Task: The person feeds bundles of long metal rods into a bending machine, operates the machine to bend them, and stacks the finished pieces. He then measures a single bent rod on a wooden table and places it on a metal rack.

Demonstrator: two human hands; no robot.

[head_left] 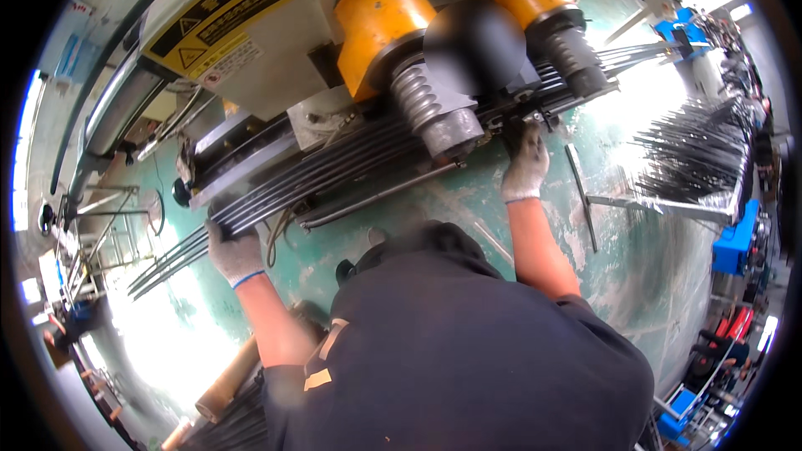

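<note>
A bundle of long, thin dark metal rods [309,174] runs slantwise through a machine, from lower left to upper right. My left hand [236,255], in a pale work glove with a blue cuff edge, is closed round the rods near their left end. Farther right, my right hand [526,169], in a similar glove with dark, dirty fingers, reaches up to metal fittings [535,108] beside the rods. Its fingers are bent and partly hidden there, so what they grip cannot be made out.
Two orange cylinders [386,12] with coil springs [418,100] stand over the rods. A thin bar [380,195] runs along the machine's near side. On the right, a rack [660,207] bears many dark rods. A brown tube [230,380] lies at lower left.
</note>
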